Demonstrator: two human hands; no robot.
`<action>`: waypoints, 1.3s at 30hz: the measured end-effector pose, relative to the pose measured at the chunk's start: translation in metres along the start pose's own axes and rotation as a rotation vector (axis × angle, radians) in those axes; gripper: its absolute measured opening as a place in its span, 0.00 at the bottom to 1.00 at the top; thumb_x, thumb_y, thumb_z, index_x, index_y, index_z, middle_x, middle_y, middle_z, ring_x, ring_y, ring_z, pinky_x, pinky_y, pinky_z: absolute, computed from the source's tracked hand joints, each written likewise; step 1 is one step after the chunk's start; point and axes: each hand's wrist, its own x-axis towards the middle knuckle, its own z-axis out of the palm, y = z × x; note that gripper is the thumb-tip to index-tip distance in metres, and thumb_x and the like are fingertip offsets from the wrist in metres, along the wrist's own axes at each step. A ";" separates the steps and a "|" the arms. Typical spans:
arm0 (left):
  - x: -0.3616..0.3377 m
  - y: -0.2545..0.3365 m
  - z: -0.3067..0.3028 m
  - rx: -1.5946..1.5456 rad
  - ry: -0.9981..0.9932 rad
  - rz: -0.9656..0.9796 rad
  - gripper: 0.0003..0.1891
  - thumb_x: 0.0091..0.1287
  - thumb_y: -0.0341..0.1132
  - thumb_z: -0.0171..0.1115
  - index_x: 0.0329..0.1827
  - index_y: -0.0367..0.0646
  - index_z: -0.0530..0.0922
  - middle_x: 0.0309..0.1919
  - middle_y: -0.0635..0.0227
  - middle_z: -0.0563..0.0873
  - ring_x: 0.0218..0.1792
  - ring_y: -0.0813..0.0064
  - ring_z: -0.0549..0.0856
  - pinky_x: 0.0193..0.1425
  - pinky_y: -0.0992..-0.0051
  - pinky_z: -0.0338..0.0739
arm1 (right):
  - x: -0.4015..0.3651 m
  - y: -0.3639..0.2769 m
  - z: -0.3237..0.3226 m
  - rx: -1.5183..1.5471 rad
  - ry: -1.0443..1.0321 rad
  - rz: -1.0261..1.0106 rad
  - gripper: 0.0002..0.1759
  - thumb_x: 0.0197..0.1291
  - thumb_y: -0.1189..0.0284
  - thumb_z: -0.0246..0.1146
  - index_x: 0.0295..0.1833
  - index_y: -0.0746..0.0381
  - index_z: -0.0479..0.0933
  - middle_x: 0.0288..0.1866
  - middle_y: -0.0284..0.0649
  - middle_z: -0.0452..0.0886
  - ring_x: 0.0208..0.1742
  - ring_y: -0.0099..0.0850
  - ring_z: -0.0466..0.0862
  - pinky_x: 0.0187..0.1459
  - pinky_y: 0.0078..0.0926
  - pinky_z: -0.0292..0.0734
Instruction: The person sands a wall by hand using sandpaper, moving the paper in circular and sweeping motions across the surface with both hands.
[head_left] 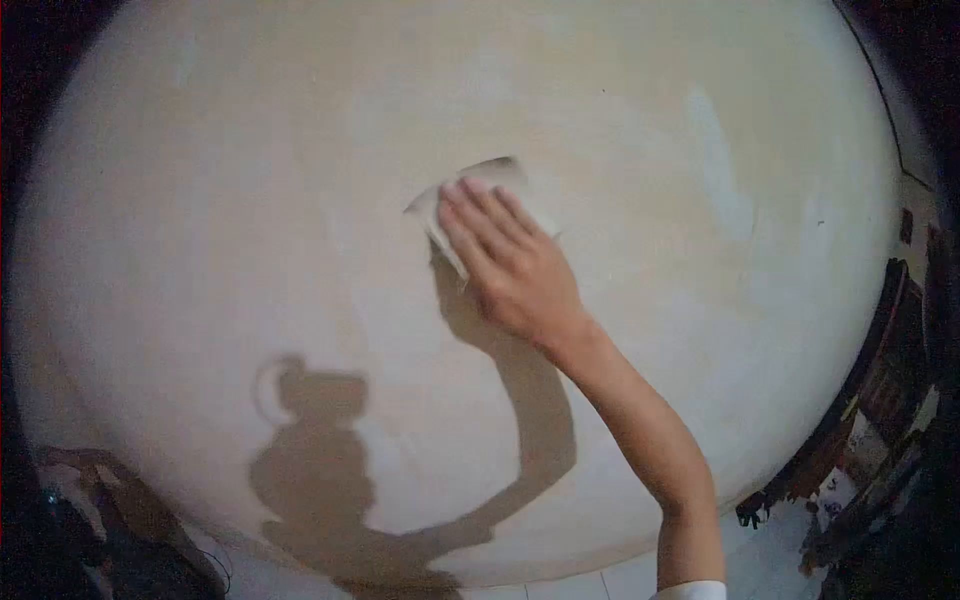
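At the view's centre, a thin pale sheet lies against a broad off-white wall, under the person's right hand, which presses flat, fingers extended. The bare forearm comes from near right; the person's shadow falls near left.

Thin, whitish, angular sheet | against wall, greyish along top edge, partly covered | broad cream-white wall: upright, pale-streaked | sheet well above wall's bottom edge
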 end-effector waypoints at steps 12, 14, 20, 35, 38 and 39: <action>-0.035 -0.017 -0.016 -0.040 -0.003 -0.101 0.16 0.72 0.37 0.52 0.52 0.36 0.81 0.54 0.54 0.83 0.55 0.57 0.82 0.65 0.59 0.71 | 0.028 -0.009 0.015 -0.054 0.101 -0.072 0.28 0.53 0.71 0.58 0.62 0.67 0.71 0.67 0.47 0.72 0.68 0.43 0.71 0.69 0.42 0.63; -0.038 -0.014 -0.016 -0.042 -0.009 -0.111 0.16 0.72 0.37 0.52 0.52 0.36 0.81 0.54 0.54 0.83 0.55 0.57 0.82 0.65 0.59 0.71 | 0.021 0.007 0.014 -0.048 0.091 -0.083 0.29 0.52 0.75 0.58 0.63 0.63 0.71 0.68 0.44 0.71 0.69 0.40 0.70 0.70 0.40 0.63; -0.046 -0.017 -0.024 -0.067 -0.014 -0.154 0.16 0.72 0.38 0.52 0.52 0.36 0.81 0.54 0.54 0.83 0.56 0.57 0.82 0.65 0.60 0.71 | 0.032 0.040 0.010 -0.208 0.343 0.287 0.30 0.54 0.80 0.56 0.66 0.59 0.70 0.69 0.42 0.70 0.72 0.41 0.66 0.72 0.39 0.60; -0.035 -0.012 -0.023 -0.154 -0.018 -0.187 0.17 0.72 0.39 0.52 0.53 0.37 0.81 0.54 0.54 0.83 0.56 0.57 0.82 0.66 0.61 0.70 | 0.014 0.038 0.013 -0.085 0.243 0.203 0.29 0.55 0.78 0.57 0.65 0.58 0.71 0.66 0.43 0.73 0.70 0.38 0.69 0.71 0.40 0.63; -0.030 -0.009 -0.020 -0.173 -0.019 -0.186 0.17 0.72 0.39 0.52 0.53 0.37 0.81 0.54 0.54 0.83 0.57 0.57 0.81 0.66 0.61 0.70 | 0.007 0.018 0.010 -0.070 0.060 -0.070 0.30 0.53 0.77 0.58 0.65 0.58 0.71 0.69 0.41 0.71 0.71 0.38 0.69 0.71 0.39 0.62; -0.026 -0.011 -0.021 -0.176 -0.019 -0.181 0.17 0.72 0.39 0.52 0.53 0.37 0.81 0.54 0.54 0.83 0.57 0.57 0.81 0.66 0.61 0.70 | 0.007 0.026 0.009 -0.070 0.046 -0.115 0.30 0.53 0.77 0.58 0.65 0.59 0.71 0.69 0.41 0.71 0.71 0.38 0.68 0.71 0.39 0.62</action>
